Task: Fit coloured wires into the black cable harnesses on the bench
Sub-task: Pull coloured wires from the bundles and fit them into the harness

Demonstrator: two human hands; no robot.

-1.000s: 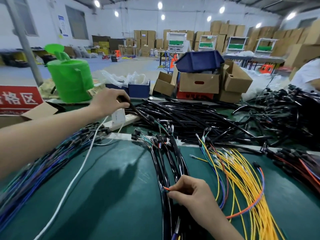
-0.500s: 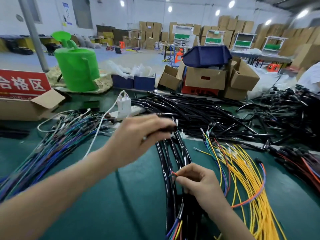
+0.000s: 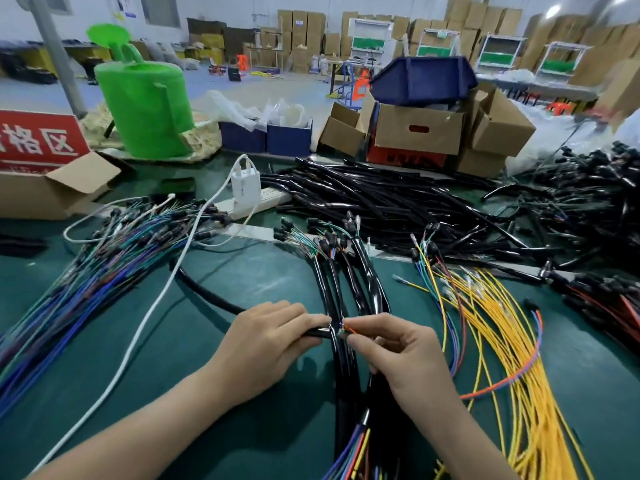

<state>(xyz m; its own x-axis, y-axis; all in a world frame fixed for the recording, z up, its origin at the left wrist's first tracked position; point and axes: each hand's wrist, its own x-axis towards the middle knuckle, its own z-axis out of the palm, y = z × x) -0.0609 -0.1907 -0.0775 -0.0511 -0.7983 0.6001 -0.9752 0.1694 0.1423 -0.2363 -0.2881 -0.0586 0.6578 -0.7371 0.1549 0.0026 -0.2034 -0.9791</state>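
Head view: left hand [image 3: 266,341] grips black harness tube [image 3: 207,295] pointing right; right hand [image 3: 405,355] pinches orange wire [image 3: 498,383].

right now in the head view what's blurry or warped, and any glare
Head view: wide-angle warp tilts the pole at left; the black harness pile at far right is smeared; the spot where the left hand, gripping a black harness, meets the right hand pinching the orange wire is soft; a ceiling lamp is blown out.

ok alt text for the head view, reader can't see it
Two bare hands meet over a green bench: the left hand grips a black harness while the right hand pinches an orange wire at its end. Yellow wires lie to the right.
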